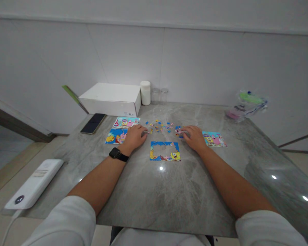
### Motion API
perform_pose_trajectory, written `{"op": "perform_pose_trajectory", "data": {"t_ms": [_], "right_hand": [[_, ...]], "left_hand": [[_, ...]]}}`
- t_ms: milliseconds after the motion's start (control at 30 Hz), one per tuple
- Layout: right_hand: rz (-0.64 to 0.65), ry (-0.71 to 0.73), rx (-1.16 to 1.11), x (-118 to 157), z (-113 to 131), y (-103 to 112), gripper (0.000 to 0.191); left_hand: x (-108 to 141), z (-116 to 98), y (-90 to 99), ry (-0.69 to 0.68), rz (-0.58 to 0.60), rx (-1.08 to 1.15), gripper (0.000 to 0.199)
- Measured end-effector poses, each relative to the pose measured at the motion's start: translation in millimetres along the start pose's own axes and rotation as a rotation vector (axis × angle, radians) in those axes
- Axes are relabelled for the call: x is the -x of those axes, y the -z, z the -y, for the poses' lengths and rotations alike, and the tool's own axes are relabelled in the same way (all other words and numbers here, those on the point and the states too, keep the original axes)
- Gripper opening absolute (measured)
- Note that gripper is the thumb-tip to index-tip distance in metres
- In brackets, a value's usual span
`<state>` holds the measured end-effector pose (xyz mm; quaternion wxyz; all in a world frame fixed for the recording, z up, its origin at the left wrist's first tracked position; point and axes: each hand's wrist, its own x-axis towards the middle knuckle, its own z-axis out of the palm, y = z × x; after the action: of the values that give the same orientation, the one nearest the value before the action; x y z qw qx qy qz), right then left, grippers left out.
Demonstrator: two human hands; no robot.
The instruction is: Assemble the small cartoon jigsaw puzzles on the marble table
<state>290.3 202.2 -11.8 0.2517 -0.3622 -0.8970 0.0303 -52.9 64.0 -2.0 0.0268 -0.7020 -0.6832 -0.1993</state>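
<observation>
A jigsaw puzzle frame (178, 150) lies on the grey table between my hands, its border joined and its middle a bare gap. Loose puzzle pieces (157, 129) are scattered just beyond it. My left hand (135, 137) rests beside the pieces, fingers loosely bent and thumb apart, overlapping the edge of a blue picture card (114, 136). Close to a small cluster of pieces (179, 131), my right hand (193, 136) has its thumb and fingers apart; its fingertips seem to touch them. Another picture card (215, 139) lies right of that hand.
At the back left stand a white box (110, 97), a white bottle (145, 93) and two clear glasses (159, 96). A phone (93, 123) and a white power bank (34, 184) with a cable lie left. A plastic bag (247, 106) sits at the back right edge.
</observation>
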Motion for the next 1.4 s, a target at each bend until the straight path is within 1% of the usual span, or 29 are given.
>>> {"op": "perform_pose_trajectory", "data": {"t_ms": [233, 400, 500, 700, 800, 900, 967, 1067, 1267, 1400], "right_hand": [[0.038, 0.027, 0.02, 1, 5, 1, 0.021], [0.106, 0.036, 0.06, 1, 2, 1, 0.019], [0.119, -0.018, 0.09, 1, -1, 2, 0.021], [0.077, -0.11, 0.114, 1, -4, 4, 0.023], [0.082, -0.069, 0.075, 1, 1, 4, 0.026], [0.132, 0.019, 0.045, 1, 5, 2, 0.032], [0.155, 0.044, 0.037, 1, 6, 1, 0.031], [0.143, 0.038, 0.025, 1, 4, 1, 0.025], [0.124, -0.007, 0.058, 0, 4, -4, 0.029], [0.131, -0.014, 0.067, -1, 7, -7, 0.024]], "left_hand": [[-2, 1, -1.8, -0.025, 0.015, -0.02, 0.027], [-3, -1, -2.6, -0.039, 0.026, -0.01, 0.028], [-2, -1, -2.9, -0.044, 0.02, 0.008, 0.027], [-1, -1, -5.2, -0.044, 0.005, 0.034, 0.021], [-2, -2, -5.4, -0.033, 0.011, 0.042, 0.018], [-2, -3, -5.1, -0.032, 0.011, 0.05, 0.017], [-2, -3, -4.8, -0.03, 0.008, 0.053, 0.017], [-2, -4, -4.7, -0.032, 0.008, 0.048, 0.017], [-3, -6, -4.7, -0.029, -0.03, 0.074, 0.014], [-3, -8, -3.1, -0.037, -0.051, 0.115, 0.014]]}}
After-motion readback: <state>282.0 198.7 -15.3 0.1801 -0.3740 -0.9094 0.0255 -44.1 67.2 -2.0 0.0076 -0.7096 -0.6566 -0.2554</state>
